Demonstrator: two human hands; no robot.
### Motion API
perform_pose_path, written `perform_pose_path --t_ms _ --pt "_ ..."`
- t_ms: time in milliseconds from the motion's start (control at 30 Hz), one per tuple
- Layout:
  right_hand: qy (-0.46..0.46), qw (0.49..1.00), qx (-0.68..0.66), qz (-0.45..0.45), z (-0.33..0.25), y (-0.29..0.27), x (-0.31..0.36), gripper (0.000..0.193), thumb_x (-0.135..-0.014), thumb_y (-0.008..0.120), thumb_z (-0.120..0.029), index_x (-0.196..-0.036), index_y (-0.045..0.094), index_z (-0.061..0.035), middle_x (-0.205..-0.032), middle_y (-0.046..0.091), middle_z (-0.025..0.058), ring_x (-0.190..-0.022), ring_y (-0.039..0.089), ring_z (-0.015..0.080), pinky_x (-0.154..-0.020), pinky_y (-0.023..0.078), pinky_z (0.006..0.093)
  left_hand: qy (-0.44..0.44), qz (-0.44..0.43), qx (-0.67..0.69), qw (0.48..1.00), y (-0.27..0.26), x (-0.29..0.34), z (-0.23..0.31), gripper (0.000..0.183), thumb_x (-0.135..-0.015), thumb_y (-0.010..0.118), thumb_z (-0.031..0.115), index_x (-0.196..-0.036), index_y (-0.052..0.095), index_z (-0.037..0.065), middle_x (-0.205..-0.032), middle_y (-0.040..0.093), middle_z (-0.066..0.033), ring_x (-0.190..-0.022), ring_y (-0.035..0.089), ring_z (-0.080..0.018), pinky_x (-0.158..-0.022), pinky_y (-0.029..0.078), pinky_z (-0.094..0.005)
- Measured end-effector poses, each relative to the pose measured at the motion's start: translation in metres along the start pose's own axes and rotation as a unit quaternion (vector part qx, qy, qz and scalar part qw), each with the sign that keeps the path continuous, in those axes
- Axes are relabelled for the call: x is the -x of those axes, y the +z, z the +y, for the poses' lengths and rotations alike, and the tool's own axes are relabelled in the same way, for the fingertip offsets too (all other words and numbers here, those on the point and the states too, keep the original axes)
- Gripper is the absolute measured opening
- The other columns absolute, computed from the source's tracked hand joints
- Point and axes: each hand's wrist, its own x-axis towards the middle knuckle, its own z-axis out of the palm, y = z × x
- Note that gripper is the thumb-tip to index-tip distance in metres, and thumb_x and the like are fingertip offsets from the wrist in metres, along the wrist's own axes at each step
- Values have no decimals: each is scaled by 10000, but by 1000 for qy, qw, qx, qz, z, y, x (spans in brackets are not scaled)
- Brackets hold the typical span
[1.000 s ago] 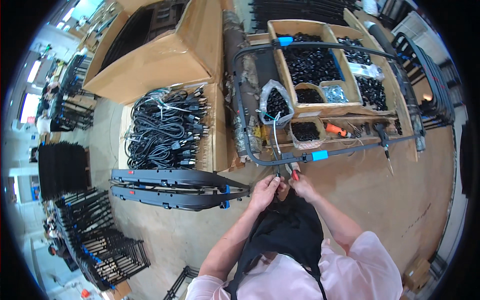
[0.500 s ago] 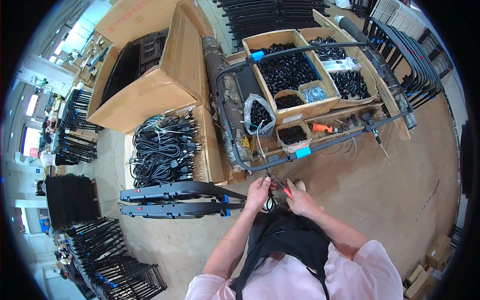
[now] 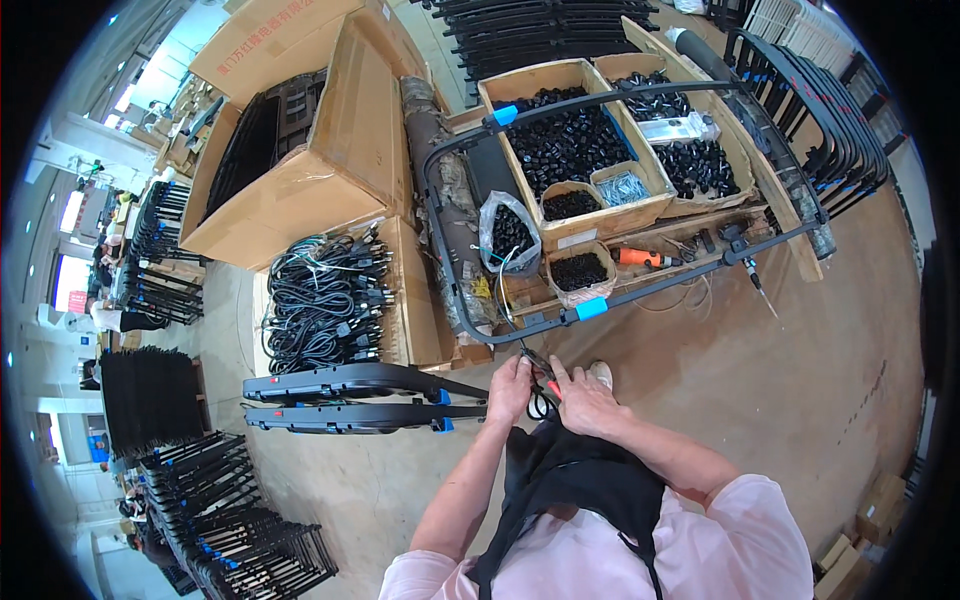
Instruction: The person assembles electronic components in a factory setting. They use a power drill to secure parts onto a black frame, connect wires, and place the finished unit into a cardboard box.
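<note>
Pinched in my left hand (image 3: 509, 390) is a black power cable (image 3: 541, 407), its slack hanging in a small loop below the fingers. My right hand (image 3: 590, 402) is closed around red-handled pliers (image 3: 554, 388). The jaws meet the cable just beside my left fingertips; exactly how they grip it is too small to tell. From there the cable runs up to the near-left corner of a black tubular frame (image 3: 650, 298), where white and green wires (image 3: 503, 292) stick out. Blue tape (image 3: 591, 308) wraps the frame's near bar.
The frame lies over wooden bins of black plastic parts (image 3: 565, 140), a bin of screws (image 3: 621, 188) and an orange-handled tool (image 3: 640, 258). Coiled power cords (image 3: 325, 300) fill a carton at left. Two black frame pieces (image 3: 350, 398) jut out beside my left hand. A screwdriver-like tool (image 3: 760, 285) hangs at right.
My right hand has moved left and up, bringing the pliers against the cable beside my left hand. My left hand has shifted slightly left, and the view has moved a little.
</note>
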Motion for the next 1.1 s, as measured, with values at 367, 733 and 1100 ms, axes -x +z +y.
perform_pose_path --t_ms 367,733,1100 --pt "-34 992 -99 65 10 -10 9 903 -817 758 -245 -1627 373 -139 -1160 585 310 -1099 644 527 -965 530 593 0 7 -77 997 -22 9 14 369 -1139 501 270 -1131 718 -30 -949 777 -120 -920 758 -208 -849 590 -366" --pt "-51 983 -14 175 -12 11 17 950 -790 766 -208 -1659 383 -215 -1121 554 258 -1004 677 468 -839 592 556 191 95 -703 678 -45 -50 111 427 -1042 569 428 -1008 804 73 -1008 783 -208 -1111 697 -361 -961 464 -522" --pt "37 952 2 304 -58 66 14 860 -837 745 -163 -1635 435 -239 -1111 546 233 -967 661 416 -773 608 504 285 61 -464 837 -48 -61 87 363 -1099 517 368 -971 627 47 -920 727 -295 -921 700 -517 -826 523 -626"
